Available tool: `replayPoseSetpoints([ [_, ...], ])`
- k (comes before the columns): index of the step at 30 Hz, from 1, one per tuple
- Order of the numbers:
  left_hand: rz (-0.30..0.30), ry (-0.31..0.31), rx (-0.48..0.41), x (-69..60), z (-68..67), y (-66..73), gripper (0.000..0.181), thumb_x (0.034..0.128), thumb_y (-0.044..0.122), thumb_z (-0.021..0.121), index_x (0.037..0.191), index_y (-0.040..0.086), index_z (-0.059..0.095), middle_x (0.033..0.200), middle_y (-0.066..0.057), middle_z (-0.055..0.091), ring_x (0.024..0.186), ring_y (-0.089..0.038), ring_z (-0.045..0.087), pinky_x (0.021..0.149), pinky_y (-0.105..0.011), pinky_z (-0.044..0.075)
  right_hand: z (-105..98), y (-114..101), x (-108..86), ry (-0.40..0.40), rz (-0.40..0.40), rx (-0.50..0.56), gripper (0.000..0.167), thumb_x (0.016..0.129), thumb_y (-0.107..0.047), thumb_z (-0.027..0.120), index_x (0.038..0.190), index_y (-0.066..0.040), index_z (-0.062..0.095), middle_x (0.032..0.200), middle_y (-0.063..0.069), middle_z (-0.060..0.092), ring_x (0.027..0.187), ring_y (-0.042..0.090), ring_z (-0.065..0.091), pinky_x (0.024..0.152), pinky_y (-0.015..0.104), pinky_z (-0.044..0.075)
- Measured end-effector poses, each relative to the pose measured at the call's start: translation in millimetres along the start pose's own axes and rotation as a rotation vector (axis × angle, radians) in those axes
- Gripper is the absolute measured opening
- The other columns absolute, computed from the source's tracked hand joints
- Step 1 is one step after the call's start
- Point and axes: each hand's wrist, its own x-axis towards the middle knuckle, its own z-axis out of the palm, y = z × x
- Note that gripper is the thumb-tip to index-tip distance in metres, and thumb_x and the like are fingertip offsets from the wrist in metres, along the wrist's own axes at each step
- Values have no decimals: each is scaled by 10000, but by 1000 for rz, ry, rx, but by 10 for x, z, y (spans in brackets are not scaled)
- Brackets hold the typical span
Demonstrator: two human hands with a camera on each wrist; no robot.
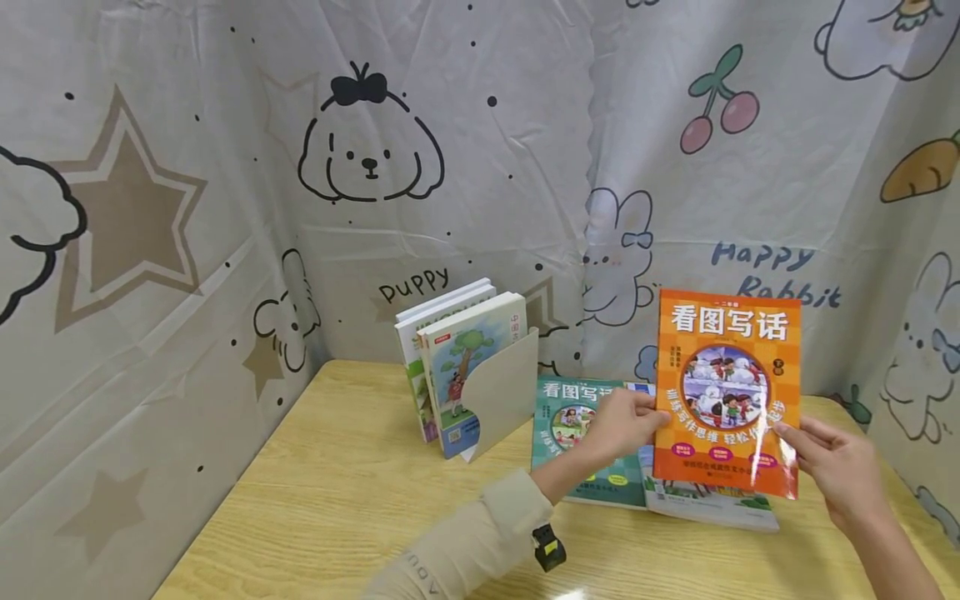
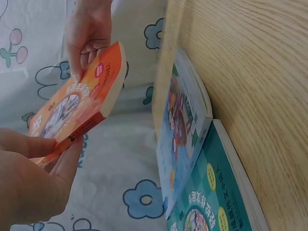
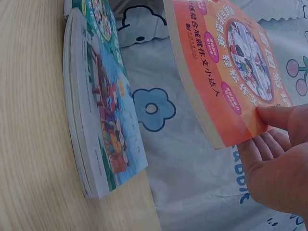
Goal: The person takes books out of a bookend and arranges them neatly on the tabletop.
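An orange book (image 1: 726,392) is held up above the table, its front cover facing me. My left hand (image 1: 618,425) pinches its left edge, thumb on the cover and fingers behind, as the left wrist view shows. On the opposite edge my right hand (image 1: 840,467) pinches it the same way, seen closely in the right wrist view. Below and behind it lie a teal book (image 1: 551,458) and a blue-and-white illustrated book (image 3: 113,110), side by side on the table. The orange book covers much of the blue one in the head view.
A cream book holder (image 1: 506,392) stands left of centre with several upright books (image 1: 450,358) in it. The wooden table (image 1: 315,492) runs back to a printed cloth (image 1: 480,167) that hangs behind and at both sides.
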Motion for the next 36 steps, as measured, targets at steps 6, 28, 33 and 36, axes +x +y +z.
replayPoseSetpoints([
  [6, -44, 27, -23, 52, 126, -1, 134, 941, 129, 714, 824, 73, 747, 641, 79, 640, 488, -79, 493, 422, -218, 295, -59, 9, 27, 50, 38, -154, 277, 932, -202, 738, 861, -450, 635, 768, -271, 665, 678, -27, 656, 588, 188, 548],
  [28, -153, 73, 52, 189, 560, 5, 207, 909, 127, 740, 710, 74, 720, 548, 14, 589, 425, -85, 380, 397, -220, 265, -236, 97, 99, 169, 161, -517, 624, 1014, -306, 587, 1421, 130, 400, 1323, 334, 448, 611, -86, 530, 563, 224, 552],
  [33, -175, 79, 70, 218, 664, -27, 213, 898, 126, 750, 699, 58, 715, 553, 6, 570, 422, -80, 357, 395, -210, 273, -295, 133, 105, 169, 184, -544, 643, 1010, -323, 591, 1410, 145, 406, 1310, 336, 455, 603, -77, 529, 554, 226, 545],
  [36, -192, 79, 52, 220, 728, -26, 167, 895, 117, 753, 746, 43, 744, 583, 10, 597, 439, -85, 392, 401, -213, 301, -318, 157, 106, 192, 197, -570, 631, 1011, -317, 588, 1403, 148, 419, 1306, 338, 466, 595, -63, 519, 537, 225, 532],
])
